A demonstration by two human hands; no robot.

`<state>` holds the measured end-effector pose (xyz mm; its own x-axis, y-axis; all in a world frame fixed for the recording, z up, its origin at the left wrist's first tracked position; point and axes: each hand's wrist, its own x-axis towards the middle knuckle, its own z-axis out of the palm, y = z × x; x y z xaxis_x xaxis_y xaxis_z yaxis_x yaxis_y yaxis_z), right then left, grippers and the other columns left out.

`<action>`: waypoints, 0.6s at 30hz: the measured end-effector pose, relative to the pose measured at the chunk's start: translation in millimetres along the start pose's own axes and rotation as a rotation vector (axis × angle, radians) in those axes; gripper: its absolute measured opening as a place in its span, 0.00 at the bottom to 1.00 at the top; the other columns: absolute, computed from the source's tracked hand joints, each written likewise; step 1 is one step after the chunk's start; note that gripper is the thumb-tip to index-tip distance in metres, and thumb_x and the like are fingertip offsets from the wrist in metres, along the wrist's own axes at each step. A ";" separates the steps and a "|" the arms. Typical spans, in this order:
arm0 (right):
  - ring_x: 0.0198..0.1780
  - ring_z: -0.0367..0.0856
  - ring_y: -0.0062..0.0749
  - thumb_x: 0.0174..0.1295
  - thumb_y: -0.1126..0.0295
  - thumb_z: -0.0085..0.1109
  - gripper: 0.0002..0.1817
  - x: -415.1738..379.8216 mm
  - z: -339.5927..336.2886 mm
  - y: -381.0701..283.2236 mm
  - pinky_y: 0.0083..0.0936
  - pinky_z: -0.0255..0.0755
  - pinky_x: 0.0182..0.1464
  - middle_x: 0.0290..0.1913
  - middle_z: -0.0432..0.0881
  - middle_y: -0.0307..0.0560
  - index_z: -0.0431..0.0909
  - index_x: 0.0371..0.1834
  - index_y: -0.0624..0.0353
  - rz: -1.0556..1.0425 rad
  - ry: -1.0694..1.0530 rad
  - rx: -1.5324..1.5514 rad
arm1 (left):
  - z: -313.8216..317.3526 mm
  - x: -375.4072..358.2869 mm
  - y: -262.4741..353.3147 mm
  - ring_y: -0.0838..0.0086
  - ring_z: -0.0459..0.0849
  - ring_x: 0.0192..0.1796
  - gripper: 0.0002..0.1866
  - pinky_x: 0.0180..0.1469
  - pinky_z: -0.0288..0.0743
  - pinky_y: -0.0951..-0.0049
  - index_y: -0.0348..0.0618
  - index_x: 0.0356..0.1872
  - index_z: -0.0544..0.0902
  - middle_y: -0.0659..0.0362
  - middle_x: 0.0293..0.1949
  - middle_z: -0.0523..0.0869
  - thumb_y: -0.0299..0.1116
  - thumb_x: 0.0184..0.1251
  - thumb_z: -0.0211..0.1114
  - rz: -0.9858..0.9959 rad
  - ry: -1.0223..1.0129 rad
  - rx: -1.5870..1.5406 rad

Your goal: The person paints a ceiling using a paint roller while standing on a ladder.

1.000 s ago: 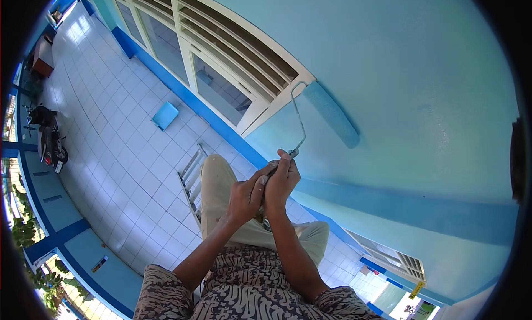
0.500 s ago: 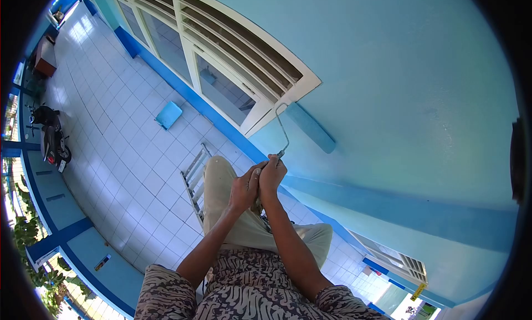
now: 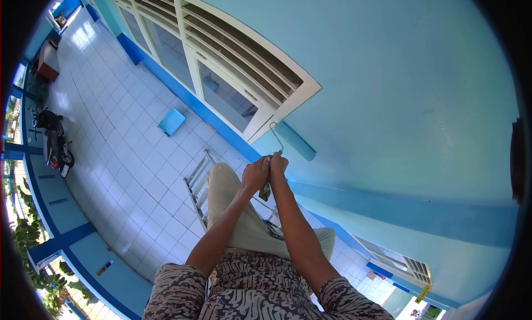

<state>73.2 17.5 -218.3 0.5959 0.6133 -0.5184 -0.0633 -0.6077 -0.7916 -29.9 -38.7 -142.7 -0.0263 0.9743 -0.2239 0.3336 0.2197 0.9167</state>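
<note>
Both my hands are closed around the handle of a paint roller point(image 3: 297, 142). My left hand point(image 3: 255, 175) and my right hand point(image 3: 278, 166) are side by side, with fingers wrapped round. Part of the handle shows below them, and the thin wire frame bends up from the right hand to the blue roller sleeve. That sleeve lies along the light blue wall point(image 3: 399, 98), beside the lower corner of the white window frame point(image 3: 308, 89); it appears to touch the wall.
Below my legs stands a metal ladder point(image 3: 195, 181). A blue paint tray point(image 3: 172, 122) lies on the white tiled floor point(image 3: 127, 142). Farther off are a parked motorbike point(image 3: 54, 142) and a brown desk point(image 3: 48, 62). A darker blue band point(image 3: 388, 201) runs along the wall.
The roller sleeve has moved down and left in the view, along the wall beside the window frame. Both hands have shifted slightly up and right, still holding the handle.
</note>
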 end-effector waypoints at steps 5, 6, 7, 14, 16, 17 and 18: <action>0.27 0.81 0.39 0.66 0.66 0.55 0.18 -22.2 -9.7 -7.5 0.37 0.71 0.30 0.27 0.83 0.56 0.80 0.27 0.75 0.009 -0.077 0.181 | -9.9 -14.1 13.4 0.48 0.88 0.32 0.20 0.40 0.81 0.53 0.54 0.58 0.85 0.45 0.28 0.87 0.45 0.78 0.49 0.030 0.012 -0.024; 0.28 0.80 0.37 0.67 0.66 0.55 0.18 -30.6 -11.1 -9.1 0.36 0.71 0.31 0.27 0.83 0.53 0.81 0.29 0.75 -0.039 -0.058 0.180 | -13.4 -19.8 17.6 0.48 0.88 0.32 0.20 0.40 0.81 0.53 0.54 0.58 0.85 0.45 0.28 0.87 0.45 0.78 0.49 0.028 0.007 -0.021; 0.28 0.80 0.35 0.68 0.65 0.54 0.19 -42.0 -13.8 -14.3 0.34 0.71 0.32 0.27 0.82 0.51 0.81 0.31 0.75 -0.086 -0.039 0.178 | -18.0 -26.4 22.8 0.49 0.88 0.30 0.19 0.39 0.81 0.55 0.54 0.58 0.85 0.45 0.26 0.87 0.44 0.78 0.50 0.053 0.019 -0.056; 0.22 0.71 0.25 0.73 0.64 0.52 0.18 -101.6 -45.5 -54.3 0.25 0.65 0.26 0.25 0.77 0.42 0.80 0.38 0.73 -0.123 -0.155 0.294 | -44.9 -59.4 66.2 0.56 0.87 0.25 0.18 0.33 0.79 0.62 0.45 0.59 0.83 0.47 0.22 0.85 0.37 0.78 0.51 0.183 0.034 -0.178; 0.22 0.71 0.21 0.75 0.64 0.50 0.18 -118.7 -51.3 -65.2 0.23 0.64 0.26 0.24 0.76 0.41 0.79 0.43 0.73 -0.168 -0.177 0.322 | -52.4 -66.0 72.6 0.59 0.87 0.23 0.18 0.31 0.78 0.63 0.44 0.60 0.83 0.48 0.21 0.85 0.35 0.78 0.51 0.197 0.029 -0.188; 0.22 0.71 0.21 0.75 0.64 0.50 0.18 -128.1 -54.0 -70.6 0.23 0.64 0.26 0.24 0.76 0.41 0.79 0.43 0.73 -0.168 -0.177 0.324 | -56.1 -69.9 75.9 0.61 0.86 0.22 0.18 0.30 0.78 0.64 0.42 0.61 0.82 0.48 0.20 0.84 0.34 0.77 0.51 0.210 0.023 -0.201; 0.22 0.71 0.20 0.76 0.64 0.49 0.18 -138.4 -56.2 -77.2 0.23 0.64 0.26 0.24 0.76 0.40 0.80 0.43 0.72 -0.207 -0.165 0.324 | -60.6 -74.0 81.5 0.61 0.86 0.22 0.18 0.30 0.78 0.64 0.42 0.61 0.82 0.48 0.20 0.84 0.34 0.77 0.51 0.212 0.023 -0.202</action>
<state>40.6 -48.8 -67.3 0.4876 0.7945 -0.3620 -0.2205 -0.2891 -0.9315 -57.9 -89.8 -31.4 0.0017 0.9999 -0.0151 0.1400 0.0147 0.9900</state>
